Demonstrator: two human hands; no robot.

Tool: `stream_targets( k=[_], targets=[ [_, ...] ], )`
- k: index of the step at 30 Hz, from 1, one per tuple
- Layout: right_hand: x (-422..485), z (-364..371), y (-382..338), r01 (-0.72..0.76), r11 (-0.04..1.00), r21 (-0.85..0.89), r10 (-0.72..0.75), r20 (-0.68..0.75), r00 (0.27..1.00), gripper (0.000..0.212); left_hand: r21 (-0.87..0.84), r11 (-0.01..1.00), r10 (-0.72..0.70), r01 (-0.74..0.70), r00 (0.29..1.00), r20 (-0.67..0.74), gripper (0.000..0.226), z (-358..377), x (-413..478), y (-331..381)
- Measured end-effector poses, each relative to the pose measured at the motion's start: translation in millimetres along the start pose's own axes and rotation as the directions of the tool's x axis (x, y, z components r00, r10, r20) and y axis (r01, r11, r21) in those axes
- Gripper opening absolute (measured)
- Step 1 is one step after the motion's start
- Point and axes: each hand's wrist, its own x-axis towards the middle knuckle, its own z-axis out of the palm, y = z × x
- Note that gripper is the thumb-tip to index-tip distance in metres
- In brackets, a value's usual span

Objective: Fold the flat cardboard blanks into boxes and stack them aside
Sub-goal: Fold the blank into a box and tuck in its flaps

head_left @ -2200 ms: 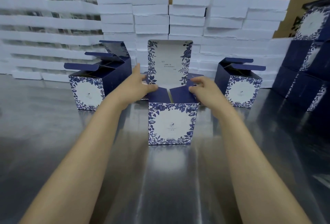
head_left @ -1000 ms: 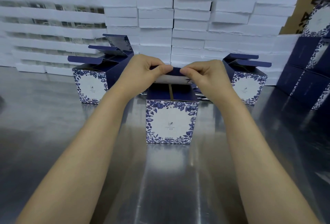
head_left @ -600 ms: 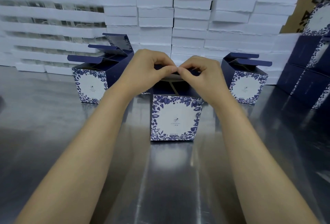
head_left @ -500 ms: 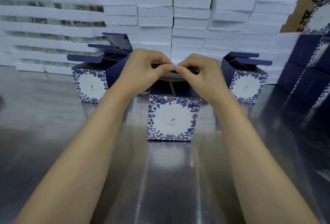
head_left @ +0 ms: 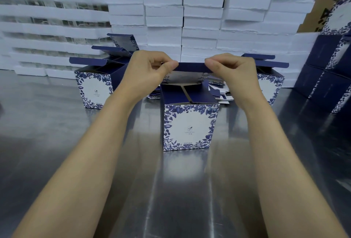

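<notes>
A blue-and-white box (head_left: 187,126) is stood upright on the steel desk (head_left: 57,142), directly below and between the two hands. Its lid flap (head_left: 190,67) is held raised over the open top, where two dark inner flaps are folded flat. The flap's left end is pinched in the grip of the left hand (head_left: 150,75), and its right end in the grip of the right hand (head_left: 234,74); both grips are clenched on the flap's edge. An open box (head_left: 95,84) is seen just left of the left hand, another (head_left: 273,84) just right of the right hand. Flat blanks (head_left: 220,91) are lain behind the right hand. White stacks (head_left: 201,23) are piled beyond both hands.
</notes>
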Motion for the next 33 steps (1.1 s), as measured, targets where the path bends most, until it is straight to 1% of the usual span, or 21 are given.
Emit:
stream_targets(
  k=[2, 4, 5, 7, 9, 11, 12, 14, 17, 19, 21, 23, 26, 28, 29, 31, 32, 33],
  targets=[
    [3.2, -4.1, -3.7, -0.137, 0.986, 0.092, 0.133, 0.045, 0.990, 0.007, -0.005, 0.999, -0.046, 0.046, 0.998, 0.054, 0.023, -2.6, -0.4, 1.9],
    [4.8, -11.6, -6.5, -0.285, 0.949, 0.138, 0.268, 0.129, 0.955, 0.012, -0.013, 0.993, -0.115, 0.119, 0.978, 0.176, 0.044, -8.5, 0.4, 1.1],
    [4.7, -16.7, -7.1, -0.336, 0.936, 0.108, 0.316, 0.172, 0.933, 0.016, -0.012, 0.988, -0.150, 0.157, 0.962, 0.228, 0.053, -10.9, 1.1, 0.3],
    [2.6, -26.1, -7.8, -0.389, 0.921, -0.010, 0.380, 0.241, 0.893, 0.025, 0.061, 0.976, -0.220, 0.211, 0.935, 0.278, 0.057, -12.9, 2.6, -3.8],
    [0.0, -31.3, -10.7, -0.381, 0.919, -0.101, 0.394, 0.260, 0.882, 0.025, 0.231, 0.941, -0.316, 0.249, 0.891, 0.327, 0.056, -12.9, 2.6, -6.5],
    [-0.5, -34.2, -15.5, -0.363, 0.924, -0.116, 0.381, 0.238, 0.893, 0.022, 0.342, 0.890, -0.432, 0.302, 0.800, 0.418, 0.060, -11.8, 1.6, -7.2],
    [-0.1, -36.0, -17.7, -0.356, 0.926, -0.126, 0.376, 0.230, 0.898, 0.022, 0.362, 0.872, -0.475, 0.330, 0.749, 0.462, 0.063, -11.0, 0.3, -6.0],
    [1.6, -40.0, -20.3, -0.330, 0.922, -0.202, 0.371, 0.219, 0.902, 0.023, 0.356, 0.855, -0.517, 0.377, 0.676, 0.525, 0.077, -9.5, -1.7, -2.6],
    [2.8, -41.0, -16.2, -0.266, 0.874, -0.406, 0.366, 0.191, 0.911, 0.024, 0.323, 0.850, -0.526, 0.416, 0.628, 0.574, 0.092, -6.5, -2.4, -0.5],
    [1.0, -36.6, -10.0, -0.289, 0.848, -0.444, 0.410, 0.204, 0.889, 0.029, 0.347, 0.839, -0.542, 0.418, 0.592, 0.596, 0.114, -3.5, -0.9, -0.2],
    [-1.1, -32.0, -3.1, -0.346, 0.834, -0.429, 0.477, 0.246, 0.844, 0.035, 0.396, 0.826, -0.563, 0.400, 0.572, 0.597, 0.123, 0.9, 1.5, -2.5],
    [-1.6, -29.0, 2.0, -0.366, 0.821, -0.439, 0.510, 0.274, 0.815, 0.033, 0.413, 0.819, -0.573, 0.398, 0.579, 0.580, 0.118, 3.9, 3.1, -4.7],
    [1.6, -22.8, 9.1, -0.373, 0.824, -0.427, 0.516, 0.292, 0.805, 0.028, 0.432, 0.817, -0.573, 0.381, 0.614, 0.543, 0.096, 1.9, 5.8, -7.3],
    [2.4, -16.4, 15.4, -0.361, 0.818, -0.449, 0.518, 0.301, 0.800, 0.034, 0.464, 0.815, -0.568, 0.349, 0.644, 0.512, 0.078, -2.0, 8.2, -9.2],
    [2.0, -13.2, 19.0, -0.331, 0.806, -0.490, 0.511, 0.295, 0.807, 0.037, 0.465, 0.823, -0.550, 0.326, 0.663, 0.508, 0.067, -4.0, 8.0, -10.8],
    [-0.5, -5.0, 25.4, -0.286, 0.797, -0.532, 0.479, 0.268, 0.836, 0.034, 0.439, 0.845, -0.516, 0.306, 0.683, 0.517, 0.046, -6.2, 6.2, -16.2],
    [-1.1, -0.9, 28.7, -0.279, 0.806, -0.521, 0.457, 0.250, 0.854, 0.032, 0.407, 0.851, -0.514, 0.333, 0.685, 0.516, 0.044, -5.1, 5.7, -20.0],
    [-0.4, 2.5, 32.3, -0.267, 0.819, -0.509, 0.429, 0.232, 0.873, 0.032, 0.388, 0.841, -0.535, 0.377, 0.686, 0.493, 0.048, -2.1, 6.2, -21.7]
  ],
)
